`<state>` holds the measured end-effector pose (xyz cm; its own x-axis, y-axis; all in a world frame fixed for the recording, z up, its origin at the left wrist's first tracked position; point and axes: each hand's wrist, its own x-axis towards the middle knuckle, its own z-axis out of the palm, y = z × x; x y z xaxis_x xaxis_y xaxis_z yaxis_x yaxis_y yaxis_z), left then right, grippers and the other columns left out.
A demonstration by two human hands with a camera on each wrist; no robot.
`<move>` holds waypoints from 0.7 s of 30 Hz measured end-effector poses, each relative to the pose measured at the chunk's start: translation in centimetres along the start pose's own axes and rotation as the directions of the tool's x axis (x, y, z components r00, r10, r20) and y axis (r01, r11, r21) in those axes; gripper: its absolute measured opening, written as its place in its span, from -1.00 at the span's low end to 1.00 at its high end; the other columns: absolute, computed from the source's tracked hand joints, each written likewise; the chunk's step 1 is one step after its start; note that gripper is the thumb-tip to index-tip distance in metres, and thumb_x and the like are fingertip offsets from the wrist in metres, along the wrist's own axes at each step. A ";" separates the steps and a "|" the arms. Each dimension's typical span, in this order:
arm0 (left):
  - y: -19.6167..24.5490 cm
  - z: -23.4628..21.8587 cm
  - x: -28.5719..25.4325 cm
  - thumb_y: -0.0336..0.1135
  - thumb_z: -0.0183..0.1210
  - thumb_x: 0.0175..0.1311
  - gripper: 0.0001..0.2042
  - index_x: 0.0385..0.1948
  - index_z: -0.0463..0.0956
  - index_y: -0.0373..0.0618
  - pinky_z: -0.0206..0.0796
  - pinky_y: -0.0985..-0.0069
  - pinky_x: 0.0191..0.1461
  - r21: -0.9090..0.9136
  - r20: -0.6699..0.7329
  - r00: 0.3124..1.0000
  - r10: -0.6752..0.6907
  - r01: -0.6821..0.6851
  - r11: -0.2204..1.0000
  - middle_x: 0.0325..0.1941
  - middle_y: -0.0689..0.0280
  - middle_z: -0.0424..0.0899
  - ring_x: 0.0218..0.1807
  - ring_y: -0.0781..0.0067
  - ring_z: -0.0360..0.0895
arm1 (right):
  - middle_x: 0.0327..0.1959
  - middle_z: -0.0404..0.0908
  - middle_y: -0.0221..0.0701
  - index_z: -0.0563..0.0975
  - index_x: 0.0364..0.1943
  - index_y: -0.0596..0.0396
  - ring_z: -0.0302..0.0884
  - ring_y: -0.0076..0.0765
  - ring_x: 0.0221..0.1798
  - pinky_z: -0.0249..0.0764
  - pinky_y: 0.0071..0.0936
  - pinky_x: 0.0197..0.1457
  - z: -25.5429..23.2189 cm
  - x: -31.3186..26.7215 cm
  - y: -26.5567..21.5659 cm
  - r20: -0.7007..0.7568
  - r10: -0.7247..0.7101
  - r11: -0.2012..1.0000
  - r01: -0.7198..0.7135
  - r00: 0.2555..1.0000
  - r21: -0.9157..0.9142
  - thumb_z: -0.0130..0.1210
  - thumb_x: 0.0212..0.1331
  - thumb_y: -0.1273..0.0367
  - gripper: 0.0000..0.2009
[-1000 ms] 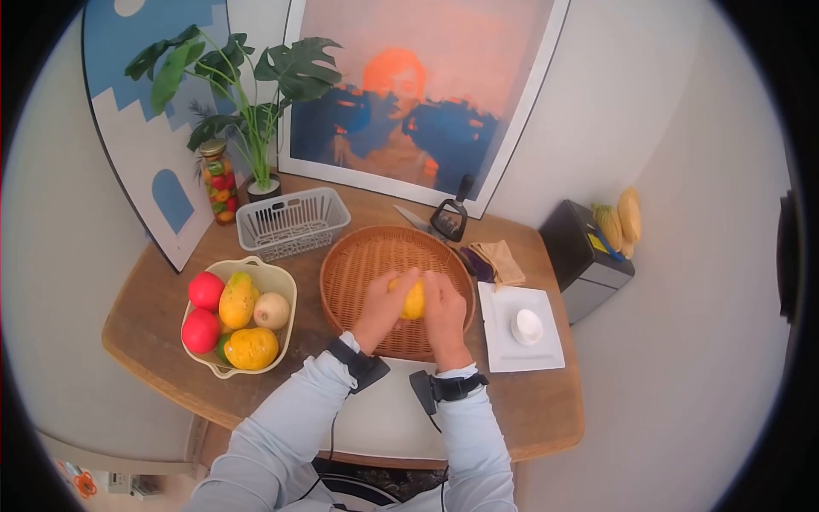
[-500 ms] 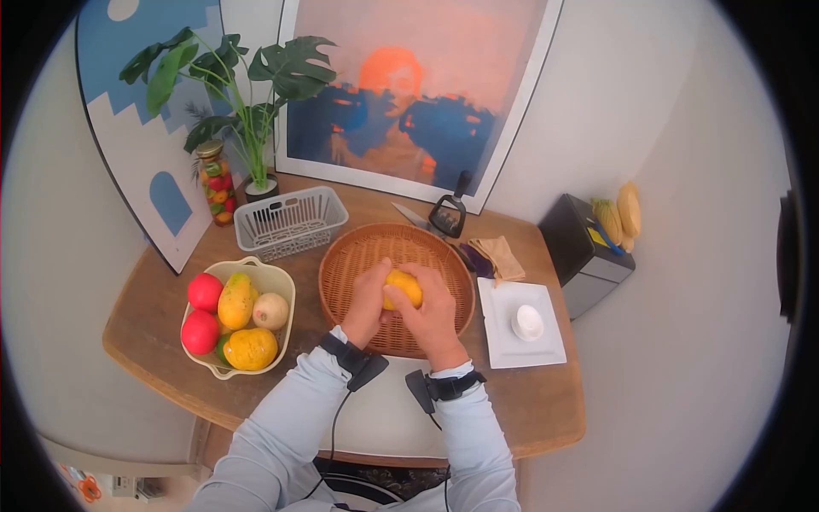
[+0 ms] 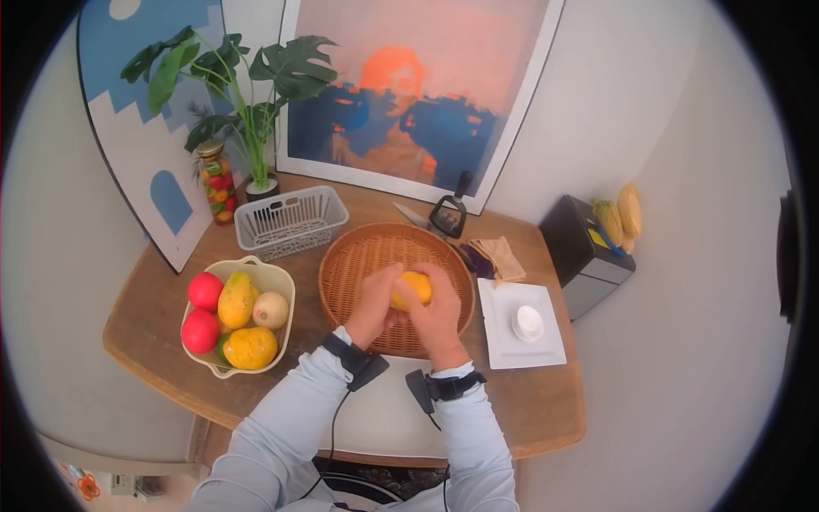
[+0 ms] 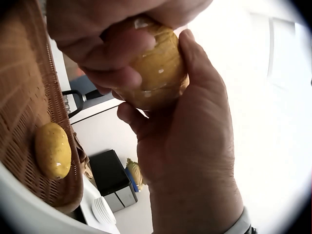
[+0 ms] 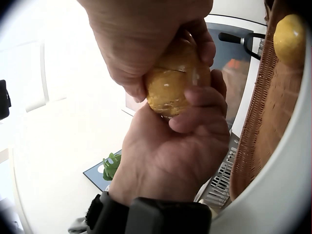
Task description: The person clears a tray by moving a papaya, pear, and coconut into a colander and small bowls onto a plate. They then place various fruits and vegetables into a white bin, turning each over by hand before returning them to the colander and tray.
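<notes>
Left of frame: smooth cream tub, round red fruit inside. Centre: left hand curled round oval yellow fruit, held above round, coarse-woven wicker basket; right hand grips other side. Best, probably: spread fingers, even light pressure, stay over basket. Fruit skin glossy, creased, pale-flecked. Right of frame: flat, square white plate.
</notes>
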<state>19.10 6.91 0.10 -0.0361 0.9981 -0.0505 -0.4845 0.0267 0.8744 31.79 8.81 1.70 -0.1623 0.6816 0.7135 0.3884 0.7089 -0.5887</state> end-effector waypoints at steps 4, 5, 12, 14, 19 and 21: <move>-0.5 0.9 -0.1 0.05 0.05 0.43 -0.65 -0.15 0.51 -0.06 0.27 0.72 -0.66 0.233 -0.016 0.973 0.229 -0.219 0.948 -0.46 0.33 0.56 -0.58 0.58 0.52 | -0.24 0.65 -0.16 0.57 -0.12 0.17 0.63 -0.06 -0.20 0.52 -0.29 -0.08 -0.1 0.0 0.3 0.065 0.335 0.925 -0.342 0.940 0.167 0.12 0.34 0.19 -0.70; -0.6 1.4 -0.3 0.08 0.04 0.42 -0.63 -0.16 0.51 -0.06 0.27 0.71 -0.67 0.371 -0.009 0.940 0.342 -0.315 0.874 -0.46 0.33 0.56 -0.57 0.57 0.53 | -0.23 0.65 -0.16 0.57 -0.11 0.18 0.63 -0.07 -0.19 0.52 -0.30 -0.07 -0.2 0.0 0.7 0.047 0.336 0.926 -0.339 0.941 0.165 0.13 0.33 0.19 -0.70; -0.8 -0.4 0.7 -0.02 0.09 0.43 -0.69 -0.14 0.52 -0.08 0.30 0.69 -0.66 0.060 -0.093 0.992 0.083 -0.077 0.995 -0.39 0.36 0.55 -0.49 0.60 0.54 | -0.15 0.61 -0.17 0.56 -0.05 0.18 0.59 -0.10 -0.08 0.49 -0.34 0.01 -0.1 -0.1 -0.3 0.062 0.000 0.992 -0.008 0.998 0.127 0.18 0.28 0.22 -0.68; -1.2 0.6 0.6 -0.02 0.10 0.43 -0.69 -0.21 0.54 -0.11 0.27 0.67 -0.66 0.293 -0.138 0.917 0.374 -0.323 0.900 -0.45 0.35 0.55 -0.51 0.60 0.52 | -0.12 0.59 -0.16 0.56 -0.04 0.17 0.57 -0.09 -0.06 0.48 -0.32 0.03 0.2 -0.3 0.5 0.112 0.227 0.930 -0.250 0.967 0.271 0.22 0.24 0.23 -0.67; -1.9 -0.2 0.9 -0.01 0.03 0.47 -0.68 -0.14 0.53 -0.08 0.35 0.66 -0.58 0.157 -0.123 0.956 0.265 -0.245 0.957 -0.33 0.36 0.56 -0.40 0.60 0.56 | -0.10 0.59 -0.17 0.58 -0.06 0.18 0.56 -0.07 -0.05 0.47 -0.29 0.05 0.1 -0.3 0.8 0.083 0.063 0.995 -0.070 0.995 0.077 0.24 0.22 0.26 -0.69; -1.8 -0.6 1.2 0.00 0.02 0.47 -0.68 -0.11 0.52 -0.07 0.39 0.67 -0.54 -0.056 -0.106 0.989 0.102 -0.108 0.993 -0.31 0.36 0.56 -0.35 0.60 0.57 | -0.10 0.59 -0.16 0.58 -0.08 0.19 0.57 -0.07 -0.05 0.47 -0.28 0.04 -0.2 0.1 -0.6 0.103 -0.139 0.989 0.143 0.985 -0.031 0.24 0.22 0.25 -0.69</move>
<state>19.44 8.02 -1.84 -0.1782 0.9839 -0.0122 -0.5261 -0.0847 0.8462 31.71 8.37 2.21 -0.3071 0.5915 0.7456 0.3890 0.7930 -0.4689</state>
